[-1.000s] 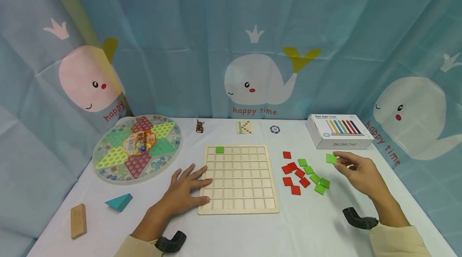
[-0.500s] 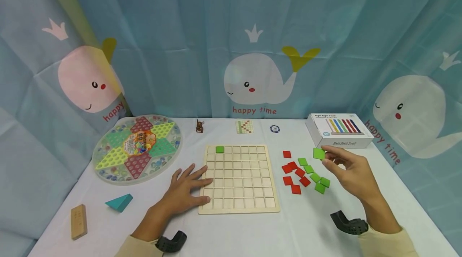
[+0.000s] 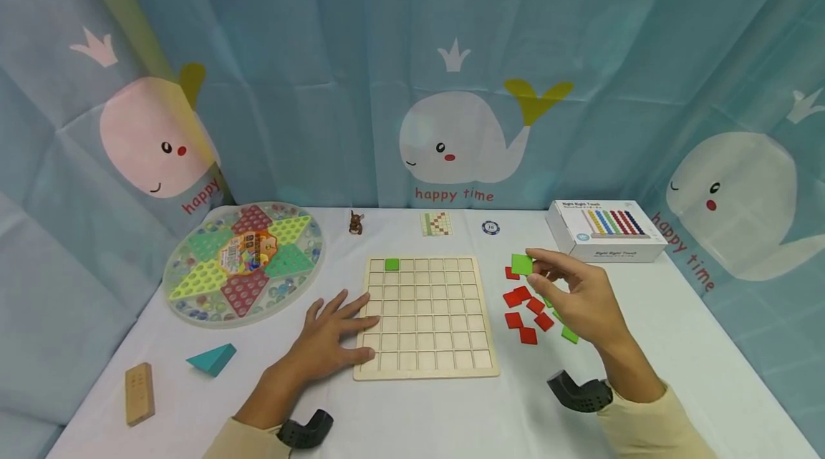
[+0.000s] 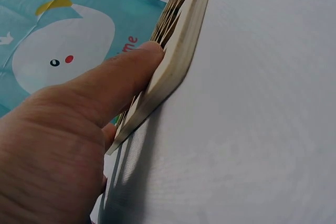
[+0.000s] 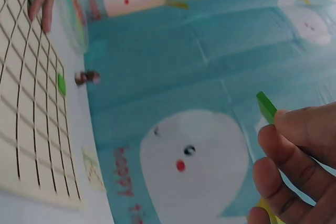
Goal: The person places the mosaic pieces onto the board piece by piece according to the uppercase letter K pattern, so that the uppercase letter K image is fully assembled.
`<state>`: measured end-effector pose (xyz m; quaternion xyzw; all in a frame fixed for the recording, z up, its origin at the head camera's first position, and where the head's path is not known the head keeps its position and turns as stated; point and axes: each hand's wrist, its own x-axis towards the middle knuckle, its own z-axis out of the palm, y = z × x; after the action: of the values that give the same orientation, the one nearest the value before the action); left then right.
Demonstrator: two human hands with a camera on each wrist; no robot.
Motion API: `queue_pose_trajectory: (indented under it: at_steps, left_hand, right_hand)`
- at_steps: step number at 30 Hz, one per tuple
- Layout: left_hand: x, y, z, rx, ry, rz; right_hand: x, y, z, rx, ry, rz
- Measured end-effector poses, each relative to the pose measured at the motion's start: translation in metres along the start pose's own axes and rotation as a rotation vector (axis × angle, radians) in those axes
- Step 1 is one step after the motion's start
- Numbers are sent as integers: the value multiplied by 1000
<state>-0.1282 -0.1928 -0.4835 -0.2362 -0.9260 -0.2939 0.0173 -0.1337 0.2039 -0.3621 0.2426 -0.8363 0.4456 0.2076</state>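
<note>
My right hand (image 3: 576, 294) pinches a green square tile (image 3: 521, 264) between thumb and forefinger. In the head view it overlaps the loose tiles on the right; the right wrist view shows the held tile (image 5: 266, 107) edge-on. My left hand (image 3: 331, 337) lies spread at the left side of a wooden grid board (image 3: 425, 321), its fingertips on the rim. The left wrist view has the thumb (image 4: 128, 72) straight across the board's edge (image 4: 178, 51). One green tile (image 3: 392, 265) sits in the board's top row, second cell from the left.
Several red tiles (image 3: 528, 336) lie right of the board, and green tiles (image 3: 570, 334) are partly hidden under my right hand. Behind stand a white box (image 3: 606, 233), a poker chip (image 3: 490, 228), a patterned card (image 3: 437, 224) and a small figurine (image 3: 356, 223). A Chinese checkers board (image 3: 245, 262) lies left.
My right hand has moved left with the green tile, from near the white box to above the loose tiles. My left hand has stayed in place on the board.
</note>
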Motion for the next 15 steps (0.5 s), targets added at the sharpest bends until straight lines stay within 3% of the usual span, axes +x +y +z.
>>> queue_pose_trajectory:
  at_steps: [11,15]
  left_hand:
    - [1,0,0,-8,8,7]
    - [1,0,0,-10,2,2]
  right_hand:
    - [25,-12,55,152,-94,64]
    - [35,-27,71,192,-130,90]
